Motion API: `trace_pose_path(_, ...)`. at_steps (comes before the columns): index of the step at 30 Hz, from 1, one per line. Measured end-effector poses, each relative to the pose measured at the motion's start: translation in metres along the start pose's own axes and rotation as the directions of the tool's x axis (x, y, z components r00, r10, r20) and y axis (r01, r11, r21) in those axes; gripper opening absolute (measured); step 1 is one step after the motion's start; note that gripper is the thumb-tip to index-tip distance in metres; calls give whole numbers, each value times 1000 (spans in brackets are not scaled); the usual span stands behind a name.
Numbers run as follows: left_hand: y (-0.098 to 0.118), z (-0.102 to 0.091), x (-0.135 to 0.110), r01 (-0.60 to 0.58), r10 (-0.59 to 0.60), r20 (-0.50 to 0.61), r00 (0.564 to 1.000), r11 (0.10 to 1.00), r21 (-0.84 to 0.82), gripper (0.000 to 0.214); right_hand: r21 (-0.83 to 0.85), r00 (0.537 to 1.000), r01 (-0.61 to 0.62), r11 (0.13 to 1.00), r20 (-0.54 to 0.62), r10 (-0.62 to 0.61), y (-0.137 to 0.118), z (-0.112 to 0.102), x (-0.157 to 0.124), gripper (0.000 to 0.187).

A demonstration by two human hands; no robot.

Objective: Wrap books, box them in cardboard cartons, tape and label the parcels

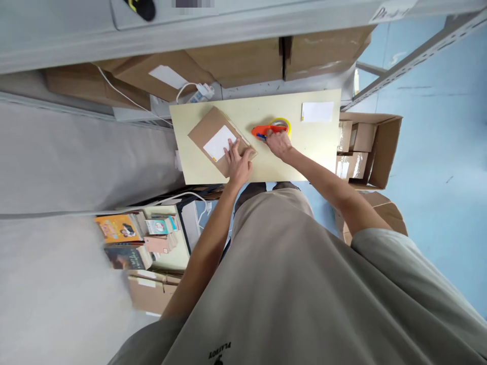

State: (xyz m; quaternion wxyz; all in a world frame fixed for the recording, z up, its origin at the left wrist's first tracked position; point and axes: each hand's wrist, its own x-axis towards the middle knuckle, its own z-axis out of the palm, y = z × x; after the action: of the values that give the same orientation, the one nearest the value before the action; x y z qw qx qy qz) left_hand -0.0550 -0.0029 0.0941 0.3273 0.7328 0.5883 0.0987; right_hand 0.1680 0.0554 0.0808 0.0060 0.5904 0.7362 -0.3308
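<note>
A flat brown cardboard parcel [213, 128] with a white label [219, 142] lies tilted on a pale yellow table [315, 144]. My left hand [238, 161] rests flat on the parcel's near corner, fingers stretched out. To its right, my right hand [278, 142] grips an orange tape dispenser [266, 130] holding a roll of yellowish tape [282, 123]. The dispenser sits on the table just right of the parcel.
A white paper slip [317, 111] lies at the table's far right corner. Open cardboard boxes [380, 152] stand to the right on the blue floor. Brown cartons [243, 61] and a white cable [190, 88] sit behind the table. Books [125, 228] fill a low shelf at the left.
</note>
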Motion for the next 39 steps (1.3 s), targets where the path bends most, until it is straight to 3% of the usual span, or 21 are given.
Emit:
trace_pose_path(3,4,-3,1,4,-12,-77,997,996,-93,21,-92,990,-125,988,56,130,-18,-24,-6,56)
trace_pose_path(7,34,-28,15,-54,-3,-278,961,979,-196,10,-78,989,-148,986,6,149,-40,-71,-43,58)
trace_pose_path(10,79,-62,36,-302,179,-464,868,931,-206,14,-95,974,-169,981,-167,152,-46,-116,-68,61)
trace_pose_path(13,134,-106,69,-502,341,-576,743,853,-142,13,-105,899,-173,979,-424,114,-48,-175,-73,65)
trace_pose_path(16,184,-147,111,-611,430,-643,634,788,-76,13,-121,777,-144,982,-628,37,-49,-239,-55,63)
trace_pose_path(19,218,-178,149,-663,472,-678,563,748,-31,18,-142,692,-130,981,-722,-13,-45,-290,-22,57)
trace_pose_path(21,229,-189,164,-684,479,-697,534,729,-23,21,-141,686,-157,977,-728,5,-39,-309,3,52)
trace_pose_path(23,231,-191,168,-701,479,-705,523,712,-37,22,-133,714,-210,969,-698,59,-31,-317,25,48)
trace_pose_path(25,225,-183,164,-697,467,-699,542,714,-64,20,-132,737,-247,960,-669,98,-22,-318,43,46)
trace_pose_path(27,208,-166,156,-659,441,-665,602,745,-103,17,-139,721,-234,962,-688,77,-15,-316,54,48)
trace_pose_path(30,162,-128,142,-549,370,-565,737,815,-182,17,-147,642,-180,973,-767,3,-8,-309,54,58)
trace_pose_path(32,117,-104,131,-415,269,-471,840,877,-240,20,-141,603,-155,978,-797,-19,-5,-290,43,64)
trace_pose_path(34,67,-86,120,-221,104,-377,920,934,-282,24,-76,591,-109,991,-807,3,-4,-250,25,68)
trace_pose_path(36,18,-77,113,-30,-68,-321,945,956,-291,28,108,618,-30,994,-780,104,-10,-186,1,72)
trace_pose_path(38,-25,-76,115,75,-167,-322,932,957,-279,34,415,705,21,910,-652,281,-24,-111,-26,73)
trace_pose_path(39,-42,-76,120,93,-184,-325,928,957,-276,41,588,776,-14,809,-503,380,-34,-74,-38,73)
